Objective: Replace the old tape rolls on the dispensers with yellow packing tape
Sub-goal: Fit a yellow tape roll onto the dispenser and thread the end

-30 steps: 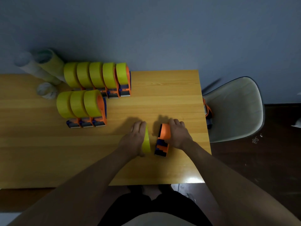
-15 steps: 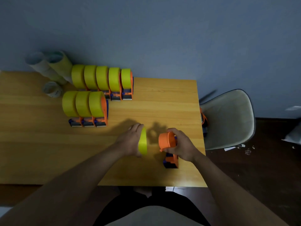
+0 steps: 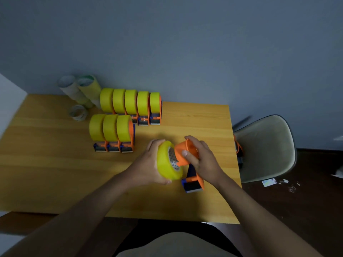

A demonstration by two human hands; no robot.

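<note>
— What does the wooden table (image 3: 55, 173) carry, biggest first?

— Toward its far edge stand two rows of loaded dispensers (image 3: 130, 106), five in the back row and three in the nearer row (image 3: 111, 132), each with a full yellow roll on an orange and blue frame. In the far left corner are a few pale empty cores (image 3: 78, 112) (old rolls, most likely). Beside the right edge sits a pale chair (image 3: 267, 147).

— And the roll being fitted?

— The yellow tape roll (image 3: 165, 164) is held just above the table near its right edge, close to the near side. It is a thick, glossy yellow ring with a printed inner core facing the empty dispenser (image 3: 189, 164).

— How do the hands stand?

— The left hand (image 3: 148, 164) is wrapped around the roll's outer band, fingers curled over the top and the thumb under it. The right hand (image 3: 202, 160) is closed around the orange dispenser, thumb pressed on its round hub, with the blue cutter end pointing down toward the table.

— How should the roll handle?

— It looks stiff and fairly weighty, and the slick outer band could slip, so a wide grasp round the rim seems right. The core probably needs lining up squarely with the hub before it is pushed on.
</note>
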